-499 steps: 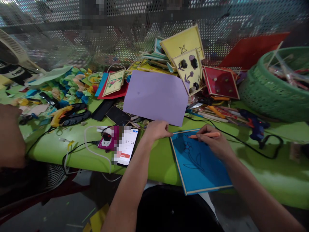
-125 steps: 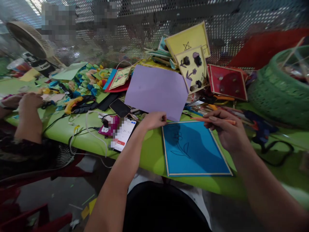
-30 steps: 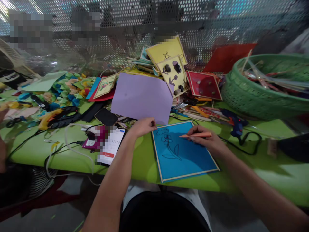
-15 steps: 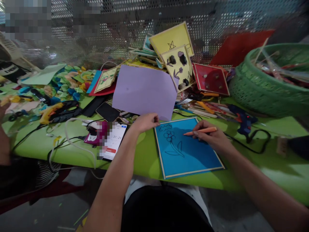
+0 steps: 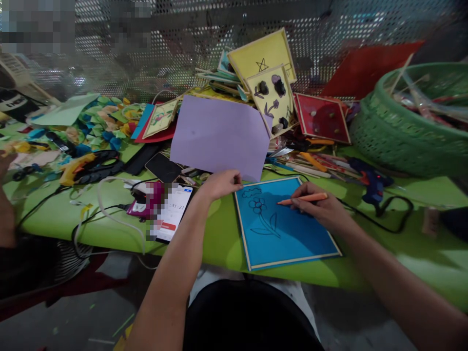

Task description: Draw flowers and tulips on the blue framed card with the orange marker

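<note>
A blue card (image 5: 292, 239) edged with thin wooden sticks lies on the green tabletop before me. Dark lines on it form a flower with leaves and a small cloud. My right hand (image 5: 316, 204) is closed around an orange marker pen (image 5: 310, 197), whose tip points left onto or just above the blue surface, right of the flower. At the card's top left corner is my left hand (image 5: 224, 185), with fingers curled together and fingertips against the corner; its grip there is partly hidden.
A purple sheet (image 5: 219, 136) stands behind my left hand. Framed pictures (image 5: 270, 97) lean at the back. At right are a glue gun (image 5: 371, 180) with its cord and a green basket (image 5: 395, 136). A phone (image 5: 175, 214) lies left of my forearm. Another person's hand (image 5: 5, 163) shows at far left.
The view has shifted very slightly. Both hands, the marker pen and the card stay practically in the same places, and no new line is visible in the drawing.
</note>
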### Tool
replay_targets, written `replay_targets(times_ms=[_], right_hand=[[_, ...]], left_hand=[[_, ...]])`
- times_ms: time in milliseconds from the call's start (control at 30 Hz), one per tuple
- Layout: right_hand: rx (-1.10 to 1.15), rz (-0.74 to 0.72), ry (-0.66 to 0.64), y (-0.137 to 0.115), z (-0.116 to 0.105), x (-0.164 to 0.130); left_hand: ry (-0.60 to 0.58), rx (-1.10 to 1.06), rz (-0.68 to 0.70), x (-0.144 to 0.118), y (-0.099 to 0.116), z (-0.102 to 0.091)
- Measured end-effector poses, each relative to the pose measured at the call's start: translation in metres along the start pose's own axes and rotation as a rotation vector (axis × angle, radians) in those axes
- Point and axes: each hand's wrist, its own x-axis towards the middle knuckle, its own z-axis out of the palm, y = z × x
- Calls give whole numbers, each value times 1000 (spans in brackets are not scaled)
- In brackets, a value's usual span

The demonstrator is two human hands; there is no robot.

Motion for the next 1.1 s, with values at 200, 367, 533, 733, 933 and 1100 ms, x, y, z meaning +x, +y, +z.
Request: replay_targets(times_ms=[200,367,533,733,933,1100], right_hand=[[-30,-4,0,-2,0,0],[-6,-14,-14,-5,0,0],[-28,0,-14,-1,-2,-1],[-29,-8,-4,0,-4,1],[-8,-9,-3,-6,-1,1],[5,0,7,-8,1,1]], left_hand=[[0,9,11,0,1,0],[-4,5,10,0,1,-1],[0,-23,21,1,-3,1],[0,-18,28,2,-4,2],[3,-4,17,0,-2,0],[1,5,4,-1,1,-1]])
